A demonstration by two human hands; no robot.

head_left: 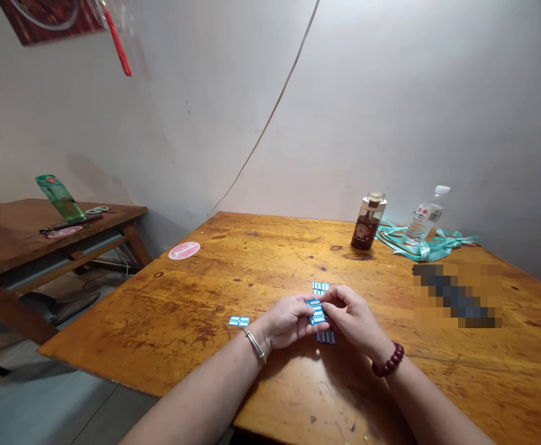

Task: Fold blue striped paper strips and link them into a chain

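Note:
My left hand [289, 321] is closed on a small sheet of blue-bordered white sticker labels [316, 313], its thumb lying on the face of the sheet. My right hand [354, 318] pinches at the sheet's right edge with thumb and forefinger; whether a single label is between the fingertips is too small to tell. Just beyond the hands lies another label sheet [321, 287], partly covered by them. One more label sheet [326, 337] shows below the fingers. To the left of my left wrist rests a smaller piece of label sheet [239, 321], flat on the wooden table [196, 346].
A dark-filled drink bottle [368, 222] stands at the back right. Beside it are a clear water bottle [425, 216] and turquoise ribbon [425, 250]. A blurred dark object [455, 296] lies at right. A pink round sticker [184, 250] is at left. Another table [10, 216] holds a green bottle [63, 199].

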